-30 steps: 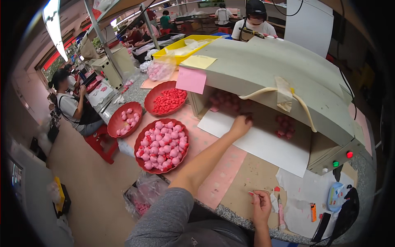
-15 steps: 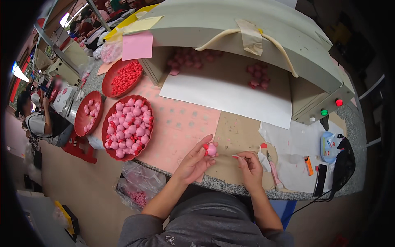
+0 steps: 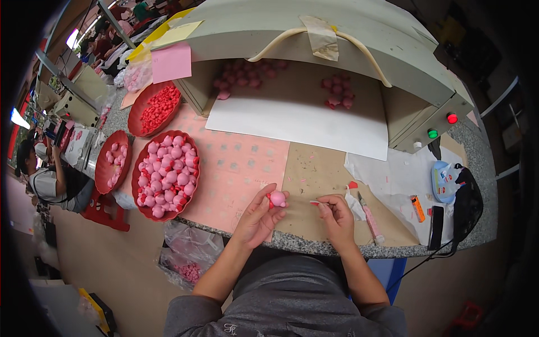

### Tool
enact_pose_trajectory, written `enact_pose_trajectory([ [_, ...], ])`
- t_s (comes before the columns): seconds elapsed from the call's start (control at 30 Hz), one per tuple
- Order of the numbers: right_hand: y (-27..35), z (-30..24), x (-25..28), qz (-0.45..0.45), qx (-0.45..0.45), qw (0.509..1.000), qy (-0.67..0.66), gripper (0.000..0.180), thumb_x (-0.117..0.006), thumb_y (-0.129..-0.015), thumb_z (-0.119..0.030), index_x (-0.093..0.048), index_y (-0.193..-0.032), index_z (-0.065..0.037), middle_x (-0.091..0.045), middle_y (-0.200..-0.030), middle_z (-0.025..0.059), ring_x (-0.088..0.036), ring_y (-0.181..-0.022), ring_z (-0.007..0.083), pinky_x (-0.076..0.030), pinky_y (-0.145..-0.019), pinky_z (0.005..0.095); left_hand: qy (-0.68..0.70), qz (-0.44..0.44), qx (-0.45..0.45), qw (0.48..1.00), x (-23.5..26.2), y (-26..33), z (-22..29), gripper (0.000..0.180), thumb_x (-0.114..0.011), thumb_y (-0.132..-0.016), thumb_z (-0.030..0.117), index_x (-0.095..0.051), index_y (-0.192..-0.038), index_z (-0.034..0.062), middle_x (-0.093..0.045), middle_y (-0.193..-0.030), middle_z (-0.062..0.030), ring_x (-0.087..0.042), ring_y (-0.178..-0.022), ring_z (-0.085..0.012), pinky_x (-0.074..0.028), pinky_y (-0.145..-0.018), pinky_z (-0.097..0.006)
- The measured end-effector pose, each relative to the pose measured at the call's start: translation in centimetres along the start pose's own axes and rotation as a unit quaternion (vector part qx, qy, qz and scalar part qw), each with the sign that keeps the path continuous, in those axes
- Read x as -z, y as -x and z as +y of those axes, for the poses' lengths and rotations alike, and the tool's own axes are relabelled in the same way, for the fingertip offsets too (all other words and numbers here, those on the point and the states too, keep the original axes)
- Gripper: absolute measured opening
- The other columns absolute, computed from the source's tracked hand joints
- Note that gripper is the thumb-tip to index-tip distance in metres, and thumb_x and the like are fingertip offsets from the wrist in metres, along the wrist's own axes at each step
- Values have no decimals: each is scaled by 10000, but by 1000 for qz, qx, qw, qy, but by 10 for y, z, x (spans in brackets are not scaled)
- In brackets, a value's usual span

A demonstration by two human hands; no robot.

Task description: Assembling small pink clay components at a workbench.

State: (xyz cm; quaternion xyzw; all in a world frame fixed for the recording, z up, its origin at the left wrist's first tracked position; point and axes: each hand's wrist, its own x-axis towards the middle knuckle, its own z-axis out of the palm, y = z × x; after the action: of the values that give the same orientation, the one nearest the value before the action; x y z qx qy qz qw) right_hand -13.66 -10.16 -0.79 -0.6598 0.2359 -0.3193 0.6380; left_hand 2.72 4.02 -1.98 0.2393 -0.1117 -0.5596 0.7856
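Note:
My left hand (image 3: 254, 223) holds a small pink toy figure (image 3: 278, 197) between thumb and fingers; the figure is round-headed with a red part on its left side. Just to the right, above the brown part of the table, my right hand (image 3: 338, 222) pinches a small thin piece (image 3: 315, 203), pale with some red, too small to name. The piece and the figure are apart. Left of my hands, a large red bowl (image 3: 196, 194) is heaped with similar pink figures with red parts.
Behind it are a red bowl of small red pieces (image 3: 159, 112) and another holding pink parts (image 3: 116, 157). A grey hooded box (image 3: 359, 50) covers more pink figures (image 3: 338, 90). At right lie a pink-handled knife (image 3: 370, 222), orange lighter (image 3: 418, 208), black phone (image 3: 435, 227) and blue tray (image 3: 443, 182).
The figure has turned in my left hand, its head now toward the right. The piece in my right hand has risen slightly. The whole view has shifted a little.

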Motion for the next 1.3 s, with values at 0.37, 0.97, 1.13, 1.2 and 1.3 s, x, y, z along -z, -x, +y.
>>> enact_pose_trajectory([
  [0.37, -1, -1, -2, 10, -4, 1000, -6, 133, -575, -894, -57, -592, -1005, 14, -512, -953, 33, -496, -759, 72, -411, -673, 195, -30, 35, -17, 999, -6, 0, 2, 468, -516, -943, 217, -368, -1366, 81, -478, -1305, -159, -524, -1167, -251, -457, -989, -358],
  [0.97, -1, 1, 2, -10, -9, 1000, 7, 126, -558, -904, -56, -568, -1012, 5, -497, -967, 32, -501, -788, 76, -427, -681, 203, -329, 20, -102, 939, -16, 1, -2, 425, -576, -870, -14, -444, -1272, 6, -526, -1218, -99, -574, -1077, -214, -489, -937, -329],
  [1.13, -2, -2, 2, -4, -16, 1000, -2, 128, -563, -903, -65, -568, -1010, 6, -496, -964, 31, -497, -780, 74, -427, -680, 202, -379, 22, -81, 922, -19, 3, 1, 436, -590, -837, -72, -456, -1249, -19, -537, -1196, -100, -560, -1086, -195, -482, -926, -317],
  [1.2, -1, -2, 2, -6, -8, 1000, 0, 130, -563, -903, -66, -569, -1011, 6, -497, -964, 33, -496, -778, 73, -428, -679, 202, -392, 26, -76, 916, -21, 4, 2, 441, -595, -829, -84, -459, -1244, -21, -541, -1190, -104, -555, -1087, -187, -477, -924, -314],
  [1.3, -2, -2, 1, -9, -13, 1000, 1, 129, -562, -904, -66, -571, -1011, 5, -499, -966, 35, -498, -778, 75, -428, -677, 202, -471, 24, -112, 875, -23, 3, 2, 426, -604, -821, -95, -480, -1223, -27, -555, -1165, -105, -551, -1086, -174, -467, -925, -300],
])
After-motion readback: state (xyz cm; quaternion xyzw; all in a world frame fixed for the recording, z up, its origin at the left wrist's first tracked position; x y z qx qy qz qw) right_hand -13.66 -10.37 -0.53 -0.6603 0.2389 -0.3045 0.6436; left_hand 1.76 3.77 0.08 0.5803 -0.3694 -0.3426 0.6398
